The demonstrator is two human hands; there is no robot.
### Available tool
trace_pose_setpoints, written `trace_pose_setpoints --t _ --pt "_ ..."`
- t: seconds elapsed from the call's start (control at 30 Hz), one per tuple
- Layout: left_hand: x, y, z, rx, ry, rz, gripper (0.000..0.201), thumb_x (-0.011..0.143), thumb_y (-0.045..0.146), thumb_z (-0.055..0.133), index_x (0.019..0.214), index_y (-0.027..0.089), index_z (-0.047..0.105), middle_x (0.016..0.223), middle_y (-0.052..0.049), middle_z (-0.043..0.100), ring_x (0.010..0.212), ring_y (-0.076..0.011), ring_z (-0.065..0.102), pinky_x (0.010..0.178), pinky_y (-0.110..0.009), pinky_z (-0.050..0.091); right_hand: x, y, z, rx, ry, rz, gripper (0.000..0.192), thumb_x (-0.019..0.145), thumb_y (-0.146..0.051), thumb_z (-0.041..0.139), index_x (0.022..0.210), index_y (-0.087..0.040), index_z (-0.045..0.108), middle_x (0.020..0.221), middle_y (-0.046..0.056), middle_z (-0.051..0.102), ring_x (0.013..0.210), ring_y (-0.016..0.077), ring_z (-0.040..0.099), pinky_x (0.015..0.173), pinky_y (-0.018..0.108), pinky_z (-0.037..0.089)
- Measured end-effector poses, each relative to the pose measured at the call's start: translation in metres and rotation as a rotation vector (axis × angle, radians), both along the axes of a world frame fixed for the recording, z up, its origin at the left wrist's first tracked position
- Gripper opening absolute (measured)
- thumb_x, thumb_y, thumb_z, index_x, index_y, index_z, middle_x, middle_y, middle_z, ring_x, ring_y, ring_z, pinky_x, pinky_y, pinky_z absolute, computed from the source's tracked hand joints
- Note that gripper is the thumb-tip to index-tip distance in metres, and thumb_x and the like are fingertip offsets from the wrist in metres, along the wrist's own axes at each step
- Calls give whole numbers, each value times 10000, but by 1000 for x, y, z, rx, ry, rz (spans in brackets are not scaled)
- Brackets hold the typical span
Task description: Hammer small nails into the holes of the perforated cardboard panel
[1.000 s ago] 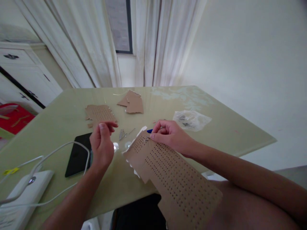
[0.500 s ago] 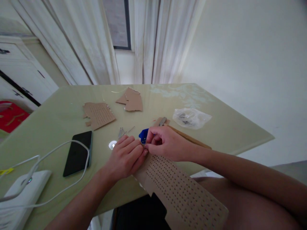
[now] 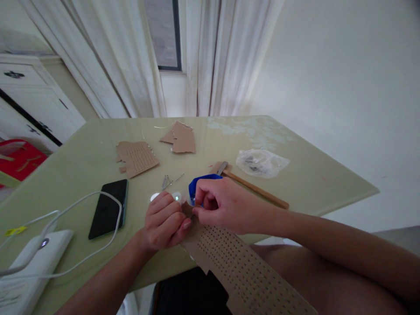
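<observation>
A long brown cardboard strip (image 3: 239,267) punched with rows of small holes runs from the table's near edge down over my lap. My left hand (image 3: 164,221) presses on its upper end with curled fingers. My right hand (image 3: 223,203) sits right beside it, fingers pinched at the same end of the strip, and holds a small blue tool (image 3: 200,183) that sticks out above the thumb. What the fingertips pinch is hidden.
On the green table (image 3: 311,175) lie a hammer (image 3: 254,188), loose nails (image 3: 169,181), a clear plastic bag (image 3: 262,162), two cardboard scraps (image 3: 138,157) (image 3: 180,140), a black phone (image 3: 110,208), and a white box with cables (image 3: 29,262).
My left hand came down from mid-air onto the strip's end beside my right hand. The strip was lowered toward the table, uncovering the hammer, and the blue tool shows more.
</observation>
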State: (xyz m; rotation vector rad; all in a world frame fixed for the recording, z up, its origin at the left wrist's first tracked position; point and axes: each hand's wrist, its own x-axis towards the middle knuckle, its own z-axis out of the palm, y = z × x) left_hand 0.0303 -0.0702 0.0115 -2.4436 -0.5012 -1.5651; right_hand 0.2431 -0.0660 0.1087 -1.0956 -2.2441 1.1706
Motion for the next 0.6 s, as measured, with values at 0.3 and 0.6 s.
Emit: trace_pose_setpoints --t 0.3,0.6 --pt "-3 -1 -2 56 -1 17 251 1013 157 530 773 233 524 605 7 508 576 -181 395 567 -372 326 -2 -6 11 62 -70 -12 187 843 -135 730 801 -212 565 614 -88 579 573 86 479 605 248 333" --pt "-4 -4 -2 37 -6 85 260 1014 161 500 772 251 470 604 24 498 565 -172 384 574 -369 326 -3 -7 14 77 -60 -41 175 835 -131 723 795 -219 577 611 -80 586 581 98 482 606 265 327"
